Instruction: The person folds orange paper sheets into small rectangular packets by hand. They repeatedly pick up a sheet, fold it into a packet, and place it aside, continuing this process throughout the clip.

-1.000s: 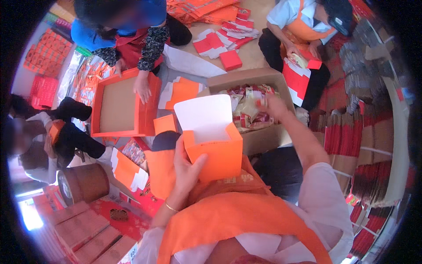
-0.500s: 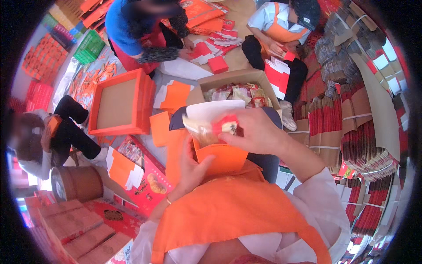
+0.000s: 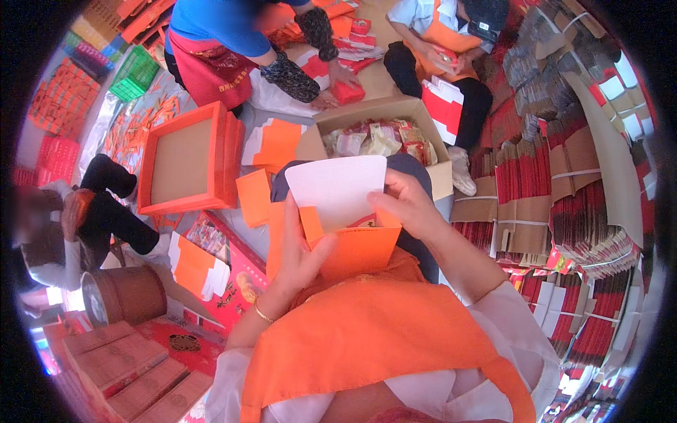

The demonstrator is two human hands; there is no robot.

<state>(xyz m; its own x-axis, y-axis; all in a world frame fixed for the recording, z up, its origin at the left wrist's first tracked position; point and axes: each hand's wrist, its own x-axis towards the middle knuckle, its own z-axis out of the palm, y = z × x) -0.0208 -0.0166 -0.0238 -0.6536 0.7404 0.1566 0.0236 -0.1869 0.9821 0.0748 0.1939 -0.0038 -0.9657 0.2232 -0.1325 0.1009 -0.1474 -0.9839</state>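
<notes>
Head view: strapped red-and-brown cardboard stacks (image 3: 523, 185) flank the tan floor (image 3: 381, 90). Above the lap, the left hand (image 3: 300, 250), thumb spread, grips an open orange paperboard box (image 3: 356, 250); the right hand (image 3: 410, 209), bent at its right side, grip unclear, no longer carries a packet.

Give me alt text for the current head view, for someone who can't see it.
Left hand holding an open orange box, its white-lined flap raised, right hand at its right edge. Beyond stands an open carton of wrapped packets; co-workers are nearby.
</notes>
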